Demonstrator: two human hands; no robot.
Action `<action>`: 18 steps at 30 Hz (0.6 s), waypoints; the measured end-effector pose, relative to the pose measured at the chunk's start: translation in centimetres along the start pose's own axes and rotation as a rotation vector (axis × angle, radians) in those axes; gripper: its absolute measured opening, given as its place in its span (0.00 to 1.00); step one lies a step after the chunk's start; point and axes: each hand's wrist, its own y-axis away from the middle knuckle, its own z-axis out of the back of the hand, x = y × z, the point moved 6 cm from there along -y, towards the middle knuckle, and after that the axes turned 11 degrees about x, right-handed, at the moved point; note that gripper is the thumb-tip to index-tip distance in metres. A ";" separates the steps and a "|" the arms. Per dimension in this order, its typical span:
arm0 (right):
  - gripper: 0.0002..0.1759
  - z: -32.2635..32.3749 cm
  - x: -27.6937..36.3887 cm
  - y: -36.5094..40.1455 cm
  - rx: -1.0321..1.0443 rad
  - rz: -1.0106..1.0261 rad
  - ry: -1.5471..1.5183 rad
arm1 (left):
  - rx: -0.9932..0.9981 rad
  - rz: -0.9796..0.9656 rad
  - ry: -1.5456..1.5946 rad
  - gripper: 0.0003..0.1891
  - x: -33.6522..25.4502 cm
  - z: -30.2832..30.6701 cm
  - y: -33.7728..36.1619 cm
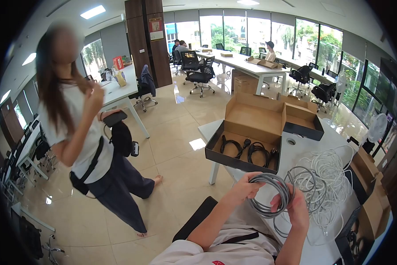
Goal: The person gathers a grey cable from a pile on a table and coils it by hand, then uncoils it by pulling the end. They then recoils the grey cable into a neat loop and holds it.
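Note:
A coil of grey cable (265, 208) is held up between my two hands, just over the near side of the white table. My left hand (246, 187) grips the coil's upper left side, fingers closed on it. On the right side my right hand (295, 207) has its fingers wrapped round the same coil. A loose loop of the grey cable runs off to the right, over a big tangled heap of white cable (329, 176). Beyond my hands an open cardboard box (253, 110) holds several black cables (234, 148).
Another open box (302, 119) stands behind the first. More opened boxes (371, 207) line the right edge of the white table (291, 152). A person (85, 119) stands on the left, holding a dark device. Office chairs (200, 75) and long tables fill the background.

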 end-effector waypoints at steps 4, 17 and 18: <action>0.18 0.0 -0.4 -0.2 -0.100 -0.126 0.184 | -0.101 -0.052 -0.237 0.14 -1.1 -0.8 -0.2; 0.05 1.1 1.2 1.5 -0.229 -0.039 0.565 | -0.011 -0.307 -0.758 0.21 0.9 -2.1 -3.5; 0.06 1.2 1.3 1.9 -0.210 0.006 0.631 | 0.012 -0.313 -0.760 0.21 1.5 -1.8 -4.0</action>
